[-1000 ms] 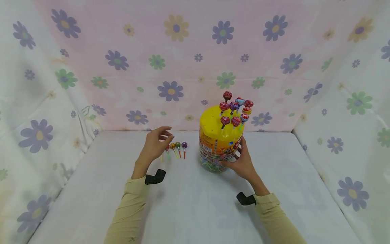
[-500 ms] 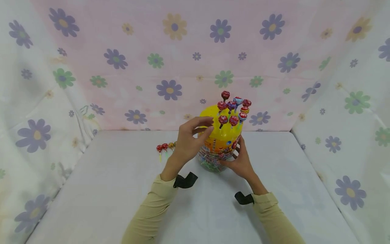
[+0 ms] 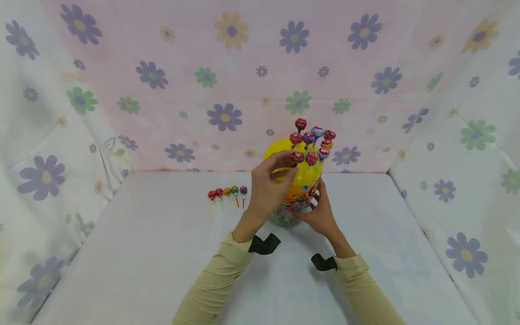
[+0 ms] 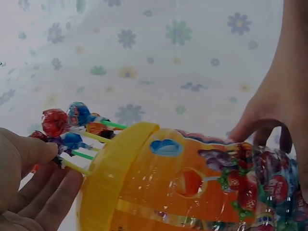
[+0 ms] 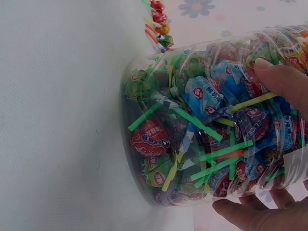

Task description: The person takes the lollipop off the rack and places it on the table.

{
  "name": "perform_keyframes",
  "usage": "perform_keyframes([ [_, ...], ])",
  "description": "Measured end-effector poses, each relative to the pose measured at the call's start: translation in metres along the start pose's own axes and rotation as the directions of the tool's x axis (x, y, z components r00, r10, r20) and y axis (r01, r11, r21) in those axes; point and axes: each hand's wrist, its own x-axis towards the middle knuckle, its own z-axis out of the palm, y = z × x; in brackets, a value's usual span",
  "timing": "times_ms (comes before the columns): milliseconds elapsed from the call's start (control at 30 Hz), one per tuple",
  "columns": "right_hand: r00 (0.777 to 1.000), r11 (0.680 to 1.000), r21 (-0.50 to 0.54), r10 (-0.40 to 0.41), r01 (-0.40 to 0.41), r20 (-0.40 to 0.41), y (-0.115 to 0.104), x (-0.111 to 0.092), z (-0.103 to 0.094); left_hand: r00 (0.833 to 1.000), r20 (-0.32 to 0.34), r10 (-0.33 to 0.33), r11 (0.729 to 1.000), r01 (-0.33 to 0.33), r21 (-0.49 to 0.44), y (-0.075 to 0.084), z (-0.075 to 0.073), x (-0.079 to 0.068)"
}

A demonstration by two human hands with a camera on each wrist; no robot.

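Note:
A clear candy jar [image 3: 298,198] with a yellow lid [image 3: 278,146] stands on the table, full of wrapped lollipops. Several lollipops [image 3: 317,132] stick up out of its lid. My right hand [image 3: 323,217] grips the jar's lower right side, thumb in front, as the right wrist view also shows. At the lid's front left, the thumb and fingers of my left hand [image 3: 268,187] are around a red lollipop [image 3: 298,157]. In the left wrist view the thumb covers most of its head, while its yellow stick [image 4: 76,167] runs into the lid.
Left of the jar, several loose lollipops [image 3: 227,192] lie in a row on the white table [image 3: 162,253]. A flower-patterned cloth [image 3: 183,113] hangs behind the table and along both sides. Each wrist carries a black mount [image 3: 265,243].
My left hand has moved right from beside the loose lollipops to the lid, closing in on the front-left lollipop. The right hand keeps its grip on the jar.

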Motion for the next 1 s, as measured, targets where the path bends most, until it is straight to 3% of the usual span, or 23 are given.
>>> perform_keyframes([
  [233, 1.000, 1.000, 0.006, -0.009, 0.009, -0.006, 0.001, 0.001, -0.001, 0.993, -0.013, 0.118, 0.981, -0.114, 0.158, -0.006, 0.008, 0.003],
  [367, 1.000, 1.000, 0.019, -0.016, 0.016, -0.003, 0.002, 0.003, -0.001, 0.991, -0.035, 0.132, 0.974, -0.123, 0.188, -0.007, 0.009, 0.005],
  [500, 1.000, 1.000, 0.009, 0.001, -0.001, -0.002, 0.001, 0.003, 0.000, 0.991, -0.064, 0.118, 0.980, -0.106, 0.170, -0.007, 0.009, 0.007],
  [733, 1.000, 1.000, 0.011, 0.018, -0.018, 0.007, -0.001, 0.002, 0.001, 0.981, -0.127, 0.148, 0.988, -0.140, 0.070, -0.005, 0.004, 0.010],
  [1000, 1.000, 1.000, 0.000, 0.021, -0.021, 0.005, -0.001, 0.002, 0.000, 0.969, -0.237, 0.069, 0.997, -0.062, 0.036, -0.012, -0.027, 0.004],
])
